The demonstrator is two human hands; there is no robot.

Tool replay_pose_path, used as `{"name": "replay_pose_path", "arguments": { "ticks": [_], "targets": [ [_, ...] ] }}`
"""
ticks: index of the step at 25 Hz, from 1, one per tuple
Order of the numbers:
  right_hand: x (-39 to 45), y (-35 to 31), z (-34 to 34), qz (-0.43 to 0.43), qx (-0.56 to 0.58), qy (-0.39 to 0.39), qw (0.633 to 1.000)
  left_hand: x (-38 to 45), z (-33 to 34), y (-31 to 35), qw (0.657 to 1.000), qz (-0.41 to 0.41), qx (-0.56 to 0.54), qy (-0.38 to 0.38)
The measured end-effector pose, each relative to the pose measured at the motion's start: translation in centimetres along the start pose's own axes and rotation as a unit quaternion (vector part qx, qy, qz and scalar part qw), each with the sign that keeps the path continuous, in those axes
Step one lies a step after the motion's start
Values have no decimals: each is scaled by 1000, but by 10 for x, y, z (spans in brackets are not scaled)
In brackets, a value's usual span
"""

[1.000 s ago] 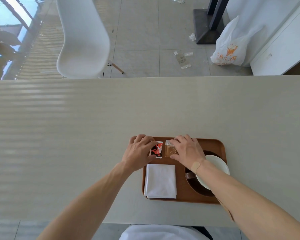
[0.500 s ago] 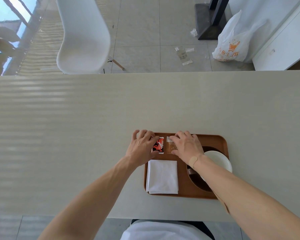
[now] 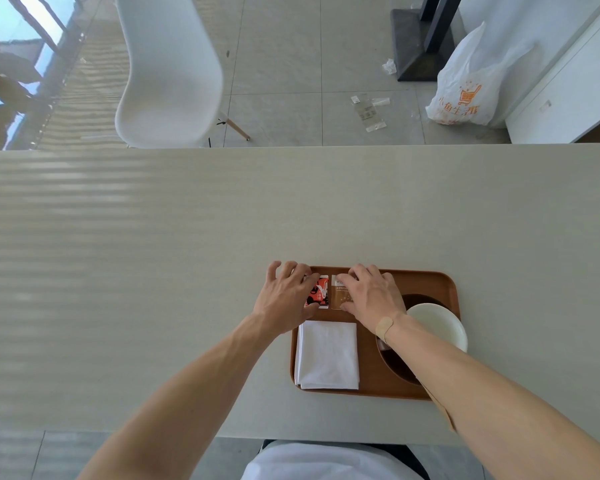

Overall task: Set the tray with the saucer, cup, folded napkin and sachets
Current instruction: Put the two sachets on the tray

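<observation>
A brown wooden tray with rounded corners [image 3: 426,282] lies near the front edge of the long pale grey table [image 3: 187,254], toward its right half. My two hands are both at the far edge of the tray.

My left hand [image 3: 286,299] rests over the far left corner of the tray, fingers spread and bent, with some fingertips on the table just past the tray's rim. Its thumb and forefinger touch the left side of a small red and white sachet with a black drawing [image 3: 318,292]. This sachet lies flat on the tray; I am not lifting it.

My right hand [image 3: 371,294] lies just beside, also with fingers spread, pressing flat on a brown translucent sachet with a white top strip [image 3: 338,293]. The two sachets lie side by side along the far edge, very close; I cannot tell if they touch. There is a beige plaster on my right wrist [image 3: 384,328].

A white napkin folded to a rectangle [image 3: 328,355] lies flat in the front left corner of the tray, just in front of the sachets.

On the right half of the tray stands a dark brown round saucer [image 3: 395,362], and on it a white round cup [image 3: 437,323] of which I see the cream inside. My right forearm crosses over the saucer and hides part of both.

Beyond the far edge of the table stand a white plastic chair with wooden legs [image 3: 168,71] and a white plastic bag with orange print [image 3: 465,84] on the tiled floor.
</observation>
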State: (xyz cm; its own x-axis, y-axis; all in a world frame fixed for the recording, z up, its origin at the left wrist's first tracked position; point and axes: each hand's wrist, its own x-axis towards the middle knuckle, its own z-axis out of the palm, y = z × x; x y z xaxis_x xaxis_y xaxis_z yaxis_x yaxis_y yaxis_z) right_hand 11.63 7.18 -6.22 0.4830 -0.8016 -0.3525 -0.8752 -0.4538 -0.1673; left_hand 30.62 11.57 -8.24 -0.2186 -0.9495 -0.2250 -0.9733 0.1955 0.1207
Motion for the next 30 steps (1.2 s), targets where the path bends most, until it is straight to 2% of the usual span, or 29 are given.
{"name": "replay_pose_path", "arguments": {
  "ticks": [30],
  "targets": [
    [-4,3,-4,4,9,15,1000,-2,-3,-2,1000,15,-7,9]
  ]
}}
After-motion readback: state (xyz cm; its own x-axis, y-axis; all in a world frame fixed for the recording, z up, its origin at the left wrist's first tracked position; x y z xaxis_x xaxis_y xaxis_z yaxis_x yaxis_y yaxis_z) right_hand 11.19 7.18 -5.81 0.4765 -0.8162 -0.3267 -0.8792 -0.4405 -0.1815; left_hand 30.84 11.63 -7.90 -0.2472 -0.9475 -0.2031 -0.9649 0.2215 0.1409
